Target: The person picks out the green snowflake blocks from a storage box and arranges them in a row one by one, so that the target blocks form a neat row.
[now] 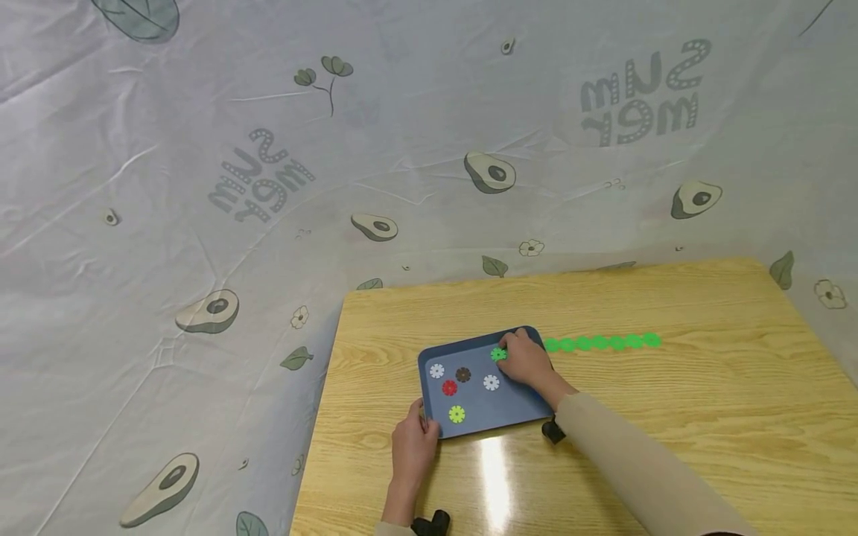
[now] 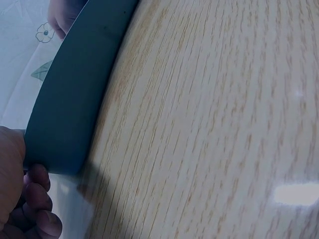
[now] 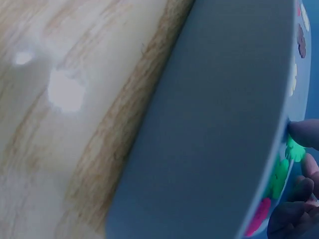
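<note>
A grey-blue rectangular tray [image 1: 516, 406] lies on the wooden table, holding several notched plastic discs. My left hand [image 1: 412, 447] grips its near left corner; in the left wrist view, curled fingers [image 2: 37, 199] meet the tray's wall [image 2: 70, 99]. Over the tray's far right part, my right hand [image 1: 527, 361] pinches a green disc [image 3: 295, 150] between thumb and finger. Around it lie white discs [image 1: 491, 383], a brown disc [image 1: 463, 374], a red disc [image 1: 449, 388] and a yellow-green disc [image 1: 456, 414]. Another green disc [image 3: 279, 179] and a pink disc [image 3: 258, 217] show in the right wrist view.
A straight row of several green discs [image 1: 600, 342] runs rightward from the tray's far right corner along the wooden table [image 1: 704, 387]. Behind and left of the table hangs a pale sheet [image 1: 415, 134] printed with avocados and leaves.
</note>
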`<state>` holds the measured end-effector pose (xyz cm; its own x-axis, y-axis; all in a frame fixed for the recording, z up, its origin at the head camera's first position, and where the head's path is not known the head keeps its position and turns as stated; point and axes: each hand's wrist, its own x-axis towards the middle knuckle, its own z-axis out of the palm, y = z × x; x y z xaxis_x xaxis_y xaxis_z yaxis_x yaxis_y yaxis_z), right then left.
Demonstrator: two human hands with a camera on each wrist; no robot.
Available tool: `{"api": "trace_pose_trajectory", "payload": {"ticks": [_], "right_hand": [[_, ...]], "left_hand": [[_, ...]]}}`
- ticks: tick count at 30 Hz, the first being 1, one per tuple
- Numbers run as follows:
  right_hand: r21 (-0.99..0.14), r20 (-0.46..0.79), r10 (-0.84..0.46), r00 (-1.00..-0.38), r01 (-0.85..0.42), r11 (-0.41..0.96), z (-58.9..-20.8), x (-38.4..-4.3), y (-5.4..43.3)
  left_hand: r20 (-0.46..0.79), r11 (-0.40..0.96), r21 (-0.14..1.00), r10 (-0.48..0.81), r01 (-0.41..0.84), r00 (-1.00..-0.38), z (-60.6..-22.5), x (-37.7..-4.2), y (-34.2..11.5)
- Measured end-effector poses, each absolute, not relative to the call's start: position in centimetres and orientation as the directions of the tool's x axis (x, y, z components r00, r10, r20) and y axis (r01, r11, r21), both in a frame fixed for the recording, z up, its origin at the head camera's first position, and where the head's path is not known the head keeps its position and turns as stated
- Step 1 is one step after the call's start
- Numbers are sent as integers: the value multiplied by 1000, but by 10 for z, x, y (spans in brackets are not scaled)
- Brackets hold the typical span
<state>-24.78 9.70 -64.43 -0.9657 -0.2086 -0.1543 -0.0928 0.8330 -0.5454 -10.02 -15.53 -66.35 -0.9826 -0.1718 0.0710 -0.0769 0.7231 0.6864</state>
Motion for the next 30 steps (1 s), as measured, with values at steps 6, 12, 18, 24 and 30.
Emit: {"api": "trace_pose_trajectory", "payload": {"ticks": [6, 12, 18, 24, 30], "right_hand": [[-607, -97, -190, -977, -93, 790, -648, -246, 99], [-651, -36, -216, -976, -141, 746, -646, -241, 97], [-723, 48, -245, -968, -203, 660, -633, -237, 103], [-782, 87, -205, -975, -194, 592, -621, -239, 124], [-803, 81, -124, -989, -139, 580, -612, -243, 157]], "left_hand": [[87, 723, 687, -172, -66, -981, -666, -100, -155], [73, 722, 688, -175, -78, -982, -666, -100, -155], [62, 724, 684, -184, -92, -981, -666, -100, -155], [62, 720, 688, -184, -92, -981, -665, -100, -154], [63, 720, 687, -191, -97, -980, -665, -101, -153]]}}
